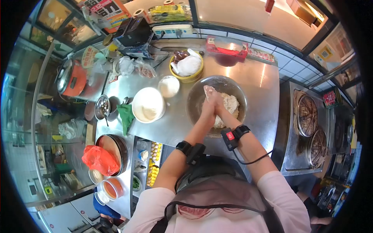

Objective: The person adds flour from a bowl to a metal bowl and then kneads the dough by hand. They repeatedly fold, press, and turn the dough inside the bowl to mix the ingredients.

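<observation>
My left hand (208, 100) is raised over a steel mixing bowl (193, 113), its fingers stretched out toward the far side and smeared with wet dough. Pressed against it from the right is my right hand (218, 104); its fingers are largely hidden where the two hands overlap. Beneath and to the right of them, a rough, pale lump of dough (232, 105) sits in the bowl, partly covered by my hands and wrists. Just left of the bowl stand a white tub (148, 105) with pale powder inside and a smaller container of white powder (169, 86).
Behind the bowl is a yellow basin (187, 66) holding a white bag. A red-rimmed box (227, 49) stands at the back. A green cloth (126, 117) hangs over the counter's left edge, near an open drawer of eggs (154, 171). Round trays (307, 115) lie to the right.
</observation>
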Demonstrator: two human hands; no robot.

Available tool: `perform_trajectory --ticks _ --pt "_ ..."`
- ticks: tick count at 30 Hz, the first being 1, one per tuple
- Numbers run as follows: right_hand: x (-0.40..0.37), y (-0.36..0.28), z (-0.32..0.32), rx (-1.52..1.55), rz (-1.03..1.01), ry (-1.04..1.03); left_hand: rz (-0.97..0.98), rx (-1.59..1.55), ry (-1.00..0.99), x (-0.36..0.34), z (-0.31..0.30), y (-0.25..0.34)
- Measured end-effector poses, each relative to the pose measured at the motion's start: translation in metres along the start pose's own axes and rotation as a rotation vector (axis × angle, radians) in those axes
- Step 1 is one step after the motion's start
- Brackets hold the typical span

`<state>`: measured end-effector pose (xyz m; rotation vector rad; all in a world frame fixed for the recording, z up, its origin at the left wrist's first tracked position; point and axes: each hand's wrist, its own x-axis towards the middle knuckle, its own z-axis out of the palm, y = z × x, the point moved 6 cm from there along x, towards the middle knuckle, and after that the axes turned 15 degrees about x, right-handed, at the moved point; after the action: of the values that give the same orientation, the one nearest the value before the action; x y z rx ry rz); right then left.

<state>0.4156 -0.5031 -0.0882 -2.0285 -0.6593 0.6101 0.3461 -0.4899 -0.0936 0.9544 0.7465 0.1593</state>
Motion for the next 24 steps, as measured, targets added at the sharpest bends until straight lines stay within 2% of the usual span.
perform_trajectory --ticks 1,2,4,5,6,8,9,10,12,14,15,17,18,20,21,23,24 --pt "0.0 -0.001 0.0 -0.037 0.001 -0.022 0.114 0.211 0.129 -0.004 -0.004 0.006" --pt "-0.002 -0.003 0.002 -0.04 -0.01 -0.033 0.122 0.203 0.142 -0.003 -0.005 0.009" --pt "-0.013 -0.014 -0.004 -0.164 -0.225 0.172 0.066 0.532 0.358 -0.002 -0.018 0.018" --pt "-0.014 -0.009 -0.004 -0.122 -0.183 0.122 0.083 0.535 0.437 0.002 -0.021 0.016" --pt "-0.021 -0.012 -0.004 -0.127 -0.183 0.116 0.081 0.528 0.439 0.008 -0.027 0.01" --pt "-0.033 -0.024 -0.01 -0.296 -0.213 0.118 -0.043 0.294 0.314 0.026 -0.03 -0.01" --pt "-0.037 -0.022 -0.015 -0.308 -0.214 0.112 -0.035 0.345 0.219 0.03 -0.027 -0.011" --pt "-0.037 -0.019 -0.017 -0.288 -0.2 0.061 -0.031 0.34 0.217 0.035 -0.025 -0.011" --pt "-0.043 -0.017 -0.019 -0.271 -0.175 0.007 -0.12 0.248 0.127 0.041 -0.016 -0.022" --pt "-0.053 -0.016 -0.026 -0.101 -0.159 -0.006 -0.101 0.178 0.119 0.048 -0.011 -0.027" --pt "-0.053 -0.007 -0.028 -0.11 -0.155 -0.003 -0.072 0.116 0.12 0.053 -0.007 -0.026" --pt "-0.055 0.004 -0.031 0.082 -0.357 -0.013 -0.038 0.06 0.182 0.057 -0.006 -0.023" --pt "-0.058 0.002 -0.031 0.079 -0.35 -0.014 -0.008 0.012 0.248 0.059 -0.009 -0.026" --pt "-0.058 0.017 -0.018 0.808 0.073 -0.113 -0.041 -0.05 0.221 0.07 -0.007 -0.03" --pt "-0.058 0.008 -0.012 0.807 0.074 -0.102 -0.067 -0.11 0.196 0.075 -0.005 -0.032" --pt "-0.055 -0.008 -0.015 0.673 -0.023 0.184 -0.025 -0.21 0.152 0.048 0.01 -0.013" --pt "-0.053 -0.004 -0.016 0.676 -0.019 0.19 0.019 -0.314 0.12 0.029 0.017 0.001"
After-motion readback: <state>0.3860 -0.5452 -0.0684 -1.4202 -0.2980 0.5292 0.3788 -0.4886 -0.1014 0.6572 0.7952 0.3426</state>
